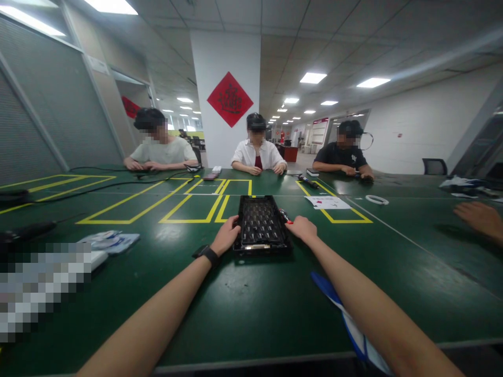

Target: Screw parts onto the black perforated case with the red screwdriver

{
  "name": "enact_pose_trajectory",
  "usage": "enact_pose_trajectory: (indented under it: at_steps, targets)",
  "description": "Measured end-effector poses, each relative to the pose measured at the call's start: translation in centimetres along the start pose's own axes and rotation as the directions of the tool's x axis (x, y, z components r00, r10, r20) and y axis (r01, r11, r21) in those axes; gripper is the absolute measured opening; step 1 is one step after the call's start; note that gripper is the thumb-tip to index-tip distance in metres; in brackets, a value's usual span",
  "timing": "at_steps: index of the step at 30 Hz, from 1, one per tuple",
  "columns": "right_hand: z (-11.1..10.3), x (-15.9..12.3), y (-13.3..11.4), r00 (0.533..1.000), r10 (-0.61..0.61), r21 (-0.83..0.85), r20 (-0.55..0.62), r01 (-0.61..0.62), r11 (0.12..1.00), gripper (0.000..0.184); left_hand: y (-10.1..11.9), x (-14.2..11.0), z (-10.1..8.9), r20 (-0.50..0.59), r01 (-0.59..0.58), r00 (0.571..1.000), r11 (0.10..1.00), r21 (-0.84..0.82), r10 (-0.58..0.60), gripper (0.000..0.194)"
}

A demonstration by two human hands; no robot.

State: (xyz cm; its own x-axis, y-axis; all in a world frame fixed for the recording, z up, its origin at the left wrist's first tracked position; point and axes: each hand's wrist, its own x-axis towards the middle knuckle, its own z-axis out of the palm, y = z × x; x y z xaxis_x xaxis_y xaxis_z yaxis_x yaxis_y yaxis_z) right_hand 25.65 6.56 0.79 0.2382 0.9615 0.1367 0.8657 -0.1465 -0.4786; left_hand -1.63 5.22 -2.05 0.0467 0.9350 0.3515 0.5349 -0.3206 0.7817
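At the far left of my view a blurred patch covers part of the green table (243, 309), and just beyond it lies a pale blue-and-white packet (110, 241). Moving right, my left hand (227, 235), a black watch (207, 255) on its wrist, rests curled against the left edge of the black tray (261, 225), fingers touching its rim. The tray sits flat on the table straight ahead of me, just this side of the yellow floor-style markings (188, 207), and its inside shows rows of small compartments; what they hold is too small for me to tell. My right hand (302, 229) is loosely closed at the tray's right edge, touching it, with a small red-tipped tool (285, 216) just beside the fingers; I cannot tell whether the hand grips that tool. A blue-and-white strap (346, 319) lies under my right forearm. Beyond the right hand lie a white sheet of paper (327, 202) and a white ring (376, 199). At the far right edge another person's hand (480, 219) rests on the table. Three people sit along the far side.
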Motion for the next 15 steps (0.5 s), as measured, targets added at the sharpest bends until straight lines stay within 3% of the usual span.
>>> enact_pose_trajectory:
  at_steps: [4, 9, 13, 15]
  targets:
    - [-0.3, 0.4, -0.2, 0.996, 0.016, 0.321, -0.091, 0.015, 0.947, 0.035, 0.2, -0.1, -0.1, 0.003, -0.017, 1.0, 0.999, 0.03, 0.017, 0.052]
    - [-1.5, 0.5, -1.5, 0.982, -0.018, 0.536, -0.188, 0.118, 0.836, 0.044, 0.0, 0.0, 0.0, 0.0, -0.034, 0.999, 0.998, 0.057, 0.034, 0.052]
    - [-0.6, -0.6, -2.4, 0.984, -0.081, 0.792, -0.159, 0.175, 0.584, 0.026, -0.3, 0.1, 0.1, -0.008, -0.043, 0.999, 0.997, 0.066, 0.044, 0.051]
    - [0.1, -1.2, -2.6, 0.987, -0.086, 0.849, -0.135, 0.16, 0.504, 0.022, -0.3, 0.1, 0.1, -0.008, -0.039, 0.999, 0.997, 0.072, 0.039, 0.051]
